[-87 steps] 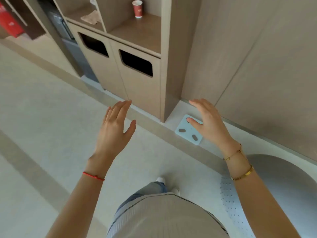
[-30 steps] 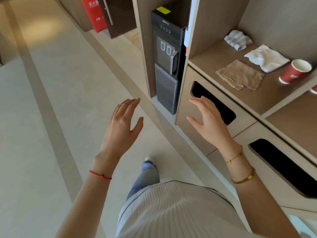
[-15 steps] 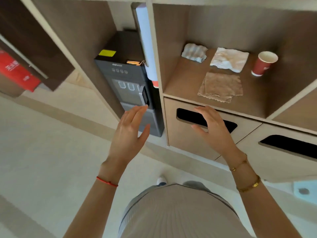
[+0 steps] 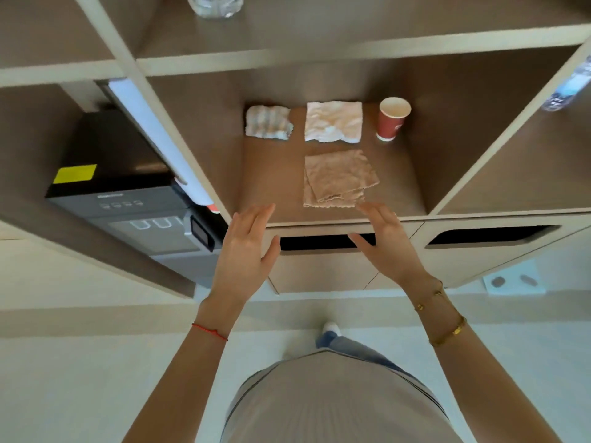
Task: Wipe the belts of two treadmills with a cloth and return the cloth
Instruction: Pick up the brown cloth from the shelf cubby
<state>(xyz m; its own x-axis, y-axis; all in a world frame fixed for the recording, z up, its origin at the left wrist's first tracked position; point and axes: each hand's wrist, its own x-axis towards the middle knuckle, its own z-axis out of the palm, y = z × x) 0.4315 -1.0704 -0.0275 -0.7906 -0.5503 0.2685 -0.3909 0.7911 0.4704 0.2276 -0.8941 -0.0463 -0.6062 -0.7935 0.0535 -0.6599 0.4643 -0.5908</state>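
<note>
Cloth lies near the shelf's front edge, just beyond your right hand; your left hand hovers beside it, both with fingers straight, holding nothing.

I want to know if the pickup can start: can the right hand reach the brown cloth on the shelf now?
Probably yes. The right hand is open, its fingertips just short of the near edge of the brown cloth, and nothing stands between them. The red cup stands farther back.
</note>
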